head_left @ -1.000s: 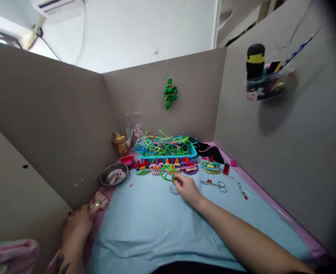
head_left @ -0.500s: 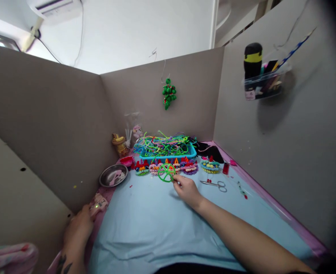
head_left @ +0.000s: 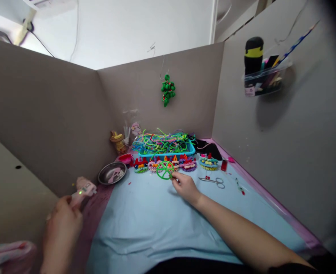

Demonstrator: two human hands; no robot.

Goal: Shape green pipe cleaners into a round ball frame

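My right hand [head_left: 187, 188] pinches the lower right rim of a green pipe-cleaner wheel [head_left: 164, 170], a ring with spokes, upright above the blue cloth. My left hand [head_left: 63, 220], slightly blurred, is closed round the handle of a pink glue gun [head_left: 85, 189] with a small green light, raised at the left edge of the table. Behind the wheel stands a row of colourful pipe-cleaner pieces [head_left: 188, 163], partly hidden by it. A blue-and-yellow piece [head_left: 209, 163] sits to their right. Scissors [head_left: 217, 182] lie right of my right hand.
A blue tray [head_left: 168, 155] heaped with pipe cleaners stands at the back. At left are a metal bowl [head_left: 104, 175], a pink dish [head_left: 126, 159] and a brown-lidded jar [head_left: 118, 144]. Grey partitions enclose the table; a tool box [head_left: 266, 82] hangs on the right one.
My left hand has picked the glue gun up from the table's left edge and raised it. The wheel stays in my right hand, and the view has shifted slightly.
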